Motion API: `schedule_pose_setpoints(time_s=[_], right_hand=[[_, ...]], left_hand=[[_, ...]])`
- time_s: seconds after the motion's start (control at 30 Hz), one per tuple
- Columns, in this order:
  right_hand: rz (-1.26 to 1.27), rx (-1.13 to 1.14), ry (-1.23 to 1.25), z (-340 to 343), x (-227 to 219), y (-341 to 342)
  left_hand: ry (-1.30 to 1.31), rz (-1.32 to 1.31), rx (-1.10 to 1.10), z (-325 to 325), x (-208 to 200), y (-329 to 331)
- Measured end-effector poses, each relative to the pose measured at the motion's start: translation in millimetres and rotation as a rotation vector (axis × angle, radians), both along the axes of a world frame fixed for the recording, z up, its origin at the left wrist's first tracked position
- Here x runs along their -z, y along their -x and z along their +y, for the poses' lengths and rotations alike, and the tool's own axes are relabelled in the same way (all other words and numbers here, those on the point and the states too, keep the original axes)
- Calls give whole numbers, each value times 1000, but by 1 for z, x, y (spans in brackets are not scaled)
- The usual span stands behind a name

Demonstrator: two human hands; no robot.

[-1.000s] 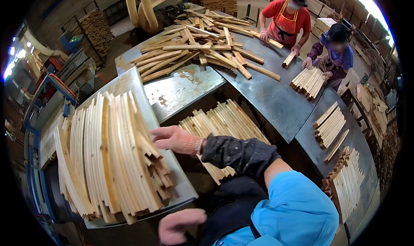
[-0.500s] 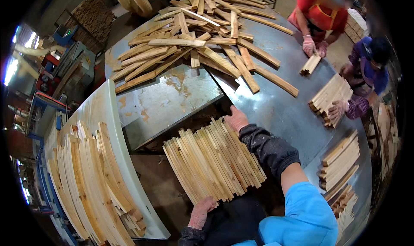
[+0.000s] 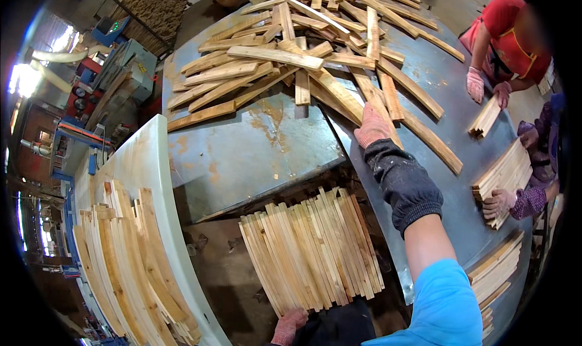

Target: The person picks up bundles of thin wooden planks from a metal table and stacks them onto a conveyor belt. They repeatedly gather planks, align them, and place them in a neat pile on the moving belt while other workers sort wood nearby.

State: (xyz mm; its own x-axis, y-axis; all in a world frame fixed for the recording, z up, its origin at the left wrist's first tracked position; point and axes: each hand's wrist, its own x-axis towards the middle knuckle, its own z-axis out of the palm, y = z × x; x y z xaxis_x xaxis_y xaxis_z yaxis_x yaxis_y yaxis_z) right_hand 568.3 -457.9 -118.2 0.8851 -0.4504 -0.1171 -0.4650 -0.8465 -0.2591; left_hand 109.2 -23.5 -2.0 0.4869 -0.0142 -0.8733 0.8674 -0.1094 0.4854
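A tight row of wooden strips [image 3: 312,255] lies side by side in front of me, low in the gap between the tables. My left hand [image 3: 291,323], in a pink knit glove, is closed at the near ends of these strips, its fingers partly hidden by the lower edge. My right arm stretches forward over the metal table. At the end of it, my gloved right hand [image 3: 371,126] is closed on the edge of a long wooden strip [image 3: 388,126] at the near side of a loose heap [image 3: 285,55]; its underside fingers are hidden.
A pale-edged table [image 3: 159,164] at left carries long strips [image 3: 124,261]. The metal table [image 3: 254,146] spreads ahead. At right, two gloved co-workers handle a small bundle [image 3: 485,117] and a larger one [image 3: 503,175]; another stack [image 3: 500,270] lies nearer. Machines [image 3: 130,73] stand far left.
My right hand has left the far end of the row and reached forward to the heap. My left hand stays at the near ends. The whole view has shifted.
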Motion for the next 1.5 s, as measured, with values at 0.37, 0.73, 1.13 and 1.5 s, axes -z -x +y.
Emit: schedule_pose_setpoints(time_s=[0.37, 0.73, 1.13, 1.5], right_hand=[[175, 26, -341, 72, -27, 22], [177, -69, -227, -2, -134, 116], [156, 435, -1558, 157, -101, 456], [377, 119, -1515, 201, -70, 401]], left_hand=[[-221, -365, 682, 36, 56, 39], [135, 135, 237, 33, 90, 31], [367, -189, 233, -94, 63, -90], [320, -209, -70, -61, 55, -133]])
